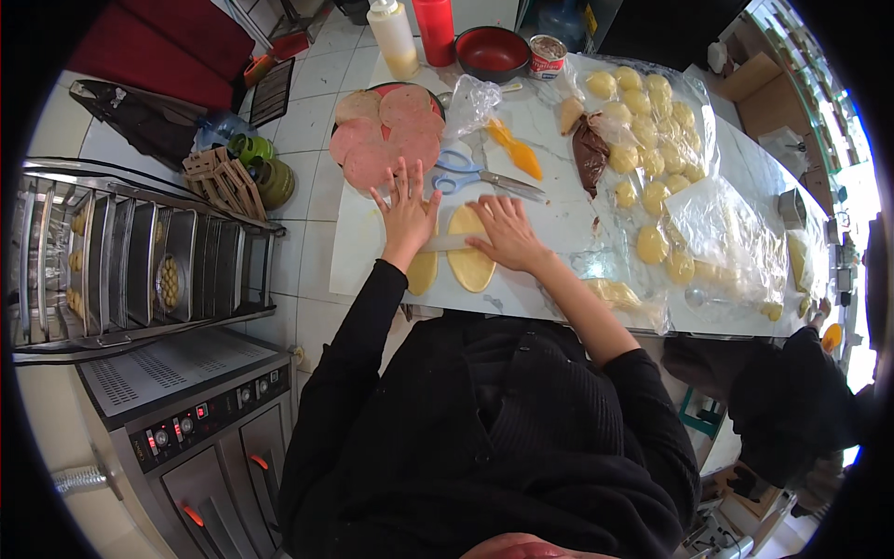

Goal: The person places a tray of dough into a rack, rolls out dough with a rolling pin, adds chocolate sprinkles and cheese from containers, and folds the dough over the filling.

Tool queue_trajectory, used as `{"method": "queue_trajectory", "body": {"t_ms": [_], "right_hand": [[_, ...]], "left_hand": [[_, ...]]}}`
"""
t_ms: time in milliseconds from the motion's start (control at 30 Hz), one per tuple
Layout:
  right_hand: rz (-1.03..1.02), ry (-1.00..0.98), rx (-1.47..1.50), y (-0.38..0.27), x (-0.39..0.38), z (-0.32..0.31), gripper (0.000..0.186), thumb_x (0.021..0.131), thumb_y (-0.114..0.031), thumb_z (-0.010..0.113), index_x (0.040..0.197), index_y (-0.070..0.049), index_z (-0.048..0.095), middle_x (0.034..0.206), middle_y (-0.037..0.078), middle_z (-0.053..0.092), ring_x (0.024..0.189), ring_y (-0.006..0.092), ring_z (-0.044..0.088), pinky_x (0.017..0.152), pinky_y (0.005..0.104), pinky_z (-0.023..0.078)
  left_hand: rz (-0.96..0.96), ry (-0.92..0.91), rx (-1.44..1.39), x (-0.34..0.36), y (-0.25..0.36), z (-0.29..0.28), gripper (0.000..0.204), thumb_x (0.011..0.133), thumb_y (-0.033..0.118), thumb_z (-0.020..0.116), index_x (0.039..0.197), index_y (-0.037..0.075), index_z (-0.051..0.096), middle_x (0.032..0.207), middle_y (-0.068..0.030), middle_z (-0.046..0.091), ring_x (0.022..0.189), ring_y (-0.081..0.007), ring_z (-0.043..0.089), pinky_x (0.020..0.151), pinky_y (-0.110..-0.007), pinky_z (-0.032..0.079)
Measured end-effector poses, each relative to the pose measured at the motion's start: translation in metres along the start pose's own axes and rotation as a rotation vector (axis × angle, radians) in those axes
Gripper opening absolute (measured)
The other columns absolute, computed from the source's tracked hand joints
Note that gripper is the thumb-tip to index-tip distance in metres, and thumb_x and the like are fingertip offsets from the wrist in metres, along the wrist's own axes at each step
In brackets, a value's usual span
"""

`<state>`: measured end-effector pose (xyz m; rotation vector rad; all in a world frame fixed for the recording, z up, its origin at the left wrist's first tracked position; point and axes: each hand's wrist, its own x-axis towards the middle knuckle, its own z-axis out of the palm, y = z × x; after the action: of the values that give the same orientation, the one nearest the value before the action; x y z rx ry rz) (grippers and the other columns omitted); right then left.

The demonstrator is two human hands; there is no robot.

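Two flattened ovals of yellow dough lie side by side at the table's near edge, a left piece (pixel 424 272) and a right piece (pixel 472 270). A pale rolling pin (pixel 449 243) lies crosswise over them. My left hand (pixel 406 219) is flat over the pin's left end, fingers spread. Over its right end rests my right hand (pixel 508 235), palm down with fingers stretched out; it hides that end. Beyond my hands are blue-handled scissors (pixel 466 174) and a pan of round pink meat slices (pixel 391 135).
Yellow dough balls (pixel 652 245) under clear plastic cover the table's right side, beside a brown-filled piping bag (pixel 591 154). An orange spatula (pixel 514 149), a red bowl (pixel 494 53) and squeeze bottles (pixel 394 39) stand farther back. A tray rack (pixel 149 261) and oven (pixel 186 391) are left; another person (pixel 801 382) is right.
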<state>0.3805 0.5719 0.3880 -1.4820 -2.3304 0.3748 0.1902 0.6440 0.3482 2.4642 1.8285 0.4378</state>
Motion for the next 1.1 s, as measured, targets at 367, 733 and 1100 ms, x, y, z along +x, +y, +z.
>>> {"method": "queue_trajectory", "body": {"t_ms": [367,733,1100], "right_hand": [[0.189,-0.111,-0.214,-0.048,-0.068,0.028,0.059,0.086,-0.033,0.043,0.136,-0.010,0.022,0.142,0.010,0.019,0.131,0.0279,0.015,0.104,0.0511,0.009],[0.089,0.059,-0.011,-0.062,-0.098,0.023,0.043,0.071,-0.020,0.064,0.109,-0.007,0.050,0.100,0.006,0.051,0.092,0.0224,0.047,0.079,0.0337,0.036],[0.668,0.480,0.210,-0.042,-0.137,0.004,0.046,0.082,-0.008,0.053,0.122,0.003,0.032,0.103,0.024,0.044,0.089,0.0418,0.048,0.076,0.0433,0.041]], "left_hand": [[0.054,-0.099,0.028,-0.091,0.023,-0.025,0.058,0.086,0.042,0.039,0.137,0.018,0.024,0.143,-0.0093,0.016,0.132,-0.0318,0.010,0.102,-0.055,0.001],[0.212,-0.010,-0.273,-0.172,0.014,-0.013,0.038,0.077,0.029,0.061,0.112,0.016,0.054,0.122,-0.0017,0.046,0.120,-0.0261,0.034,0.100,-0.056,0.003],[0.148,0.062,-0.476,-0.076,0.086,-0.024,0.053,0.082,0.016,0.046,0.132,0.005,0.030,0.140,-0.0152,0.021,0.129,-0.0356,0.017,0.104,-0.051,0.007]]}}
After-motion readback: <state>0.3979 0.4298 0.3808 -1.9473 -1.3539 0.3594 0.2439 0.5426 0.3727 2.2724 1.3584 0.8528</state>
